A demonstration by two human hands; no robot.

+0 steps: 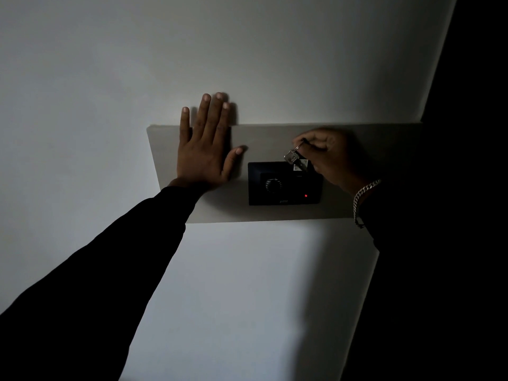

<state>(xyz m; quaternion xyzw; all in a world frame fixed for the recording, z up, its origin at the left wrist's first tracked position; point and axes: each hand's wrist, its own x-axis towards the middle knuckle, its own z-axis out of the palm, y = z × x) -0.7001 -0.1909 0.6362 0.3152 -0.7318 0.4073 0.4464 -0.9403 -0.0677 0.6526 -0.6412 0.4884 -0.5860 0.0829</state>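
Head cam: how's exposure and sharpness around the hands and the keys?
Head view: dim and underexposed, right side falls to black; left hand flat on the grey panel fairly sharp, fingertips slightly smeared; right hand pinching the keys sits in shadow; red LED glows, no glare.

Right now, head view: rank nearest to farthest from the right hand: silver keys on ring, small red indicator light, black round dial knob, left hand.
1. Silver keys on ring: held in the right hand.
2. Small red indicator light: below it.
3. Black round dial knob: lower left.
4. Left hand: far left, pressed flat.
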